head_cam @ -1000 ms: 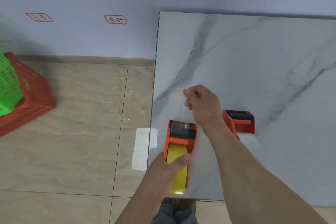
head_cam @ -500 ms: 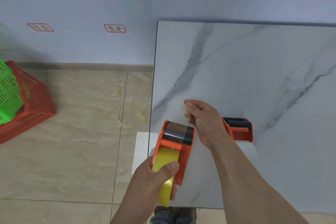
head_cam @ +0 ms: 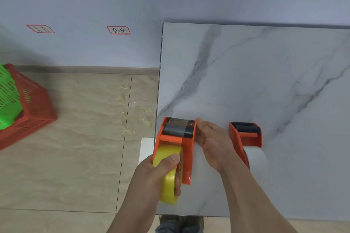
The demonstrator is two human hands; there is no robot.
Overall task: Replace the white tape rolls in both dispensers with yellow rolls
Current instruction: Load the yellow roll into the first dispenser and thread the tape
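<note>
An orange tape dispenser (head_cam: 187,149) with a yellow roll (head_cam: 167,159) in it is held above the near left corner of the marble table (head_cam: 246,81). My left hand (head_cam: 161,174) grips the yellow roll and the dispenser's rear, thumb on top. My right hand (head_cam: 212,142) rests against the dispenser's right side near its toothed blade, fingers curled; whether it pinches a tape end I cannot tell. A second orange dispenser (head_cam: 246,136) with a white roll (head_cam: 255,161) lies on the table just right of my right wrist.
A red basket (head_cam: 30,111) with a green basket (head_cam: 7,98) in it stands on the tiled floor at the left. Yellowish tape scraps (head_cam: 130,117) litter the floor near the table's left edge. Two red-bordered labels (head_cam: 118,30) are stuck on the wall.
My right hand has come down from in front of the blade, where it pulled tape, to the dispenser's right side. My left hand tilted and lifted the dispenser slightly leftward.
</note>
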